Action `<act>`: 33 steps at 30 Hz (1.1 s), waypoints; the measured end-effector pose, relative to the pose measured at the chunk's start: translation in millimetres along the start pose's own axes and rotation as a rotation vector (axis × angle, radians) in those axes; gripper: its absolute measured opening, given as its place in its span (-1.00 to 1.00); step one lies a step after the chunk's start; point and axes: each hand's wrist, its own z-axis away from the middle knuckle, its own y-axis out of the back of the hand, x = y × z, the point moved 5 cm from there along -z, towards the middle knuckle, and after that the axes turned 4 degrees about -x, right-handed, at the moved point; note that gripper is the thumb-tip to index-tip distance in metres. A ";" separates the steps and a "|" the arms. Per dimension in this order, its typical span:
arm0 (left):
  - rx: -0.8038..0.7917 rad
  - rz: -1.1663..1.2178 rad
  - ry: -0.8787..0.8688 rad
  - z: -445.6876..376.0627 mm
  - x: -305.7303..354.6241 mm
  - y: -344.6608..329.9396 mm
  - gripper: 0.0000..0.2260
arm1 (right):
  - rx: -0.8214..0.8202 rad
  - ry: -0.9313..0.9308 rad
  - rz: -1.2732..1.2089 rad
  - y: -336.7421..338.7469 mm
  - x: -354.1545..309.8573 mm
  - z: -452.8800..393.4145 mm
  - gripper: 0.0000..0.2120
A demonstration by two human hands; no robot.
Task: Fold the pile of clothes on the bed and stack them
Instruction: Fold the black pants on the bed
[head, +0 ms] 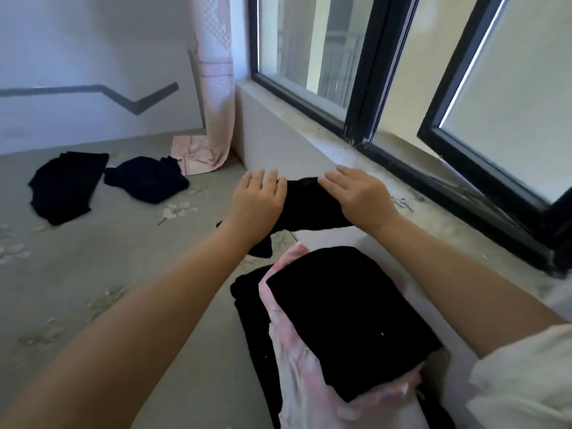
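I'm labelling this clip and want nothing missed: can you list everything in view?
Black garment: 1, black, on the bed by the sill, under both hands.
Folded stack: 1, black on pink on black, near the person.
Dark garments: 2, navy or black, far left on the bed.
Bed sheet: 1, grey floral.
Curtain: 1, pink, in the corner.
Window: black frames, right.
Left hand: fingers flat on the garment.
Right hand: the same.

Matt black cloth garment (309,205); smooth grey floral bedsheet (123,258).

Daylight from window (402,72); soft shadows; wide-angle edge distortion; slight blur.
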 end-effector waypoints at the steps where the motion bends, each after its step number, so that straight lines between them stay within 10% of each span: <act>1: 0.010 0.002 -0.005 -6.6 11.9 -0.1 -0.80 | -0.008 -0.022 -0.017 3.3 10.1 10.2 -0.82; 10: -0.340 0.382 -0.199 64.1 171.6 -35.3 -0.54 | -0.301 -0.004 -0.256 2.6 -36.4 197.3 -0.68; 18: -0.761 0.445 0.052 88.2 179.2 -73.7 -0.60 | -0.461 -0.173 -0.319 -0.6 -45.5 208.4 -0.63; 25: -0.531 0.726 0.083 -60.8 106.9 -75.2 -0.70 | -0.583 -0.647 -0.186 8.8 53.4 134.6 -0.75; 33: -0.278 0.962 -0.220 -135.8 94.5 -64.8 -0.67 | -0.495 -0.727 0.053 50.3 72.7 102.2 -0.79</act>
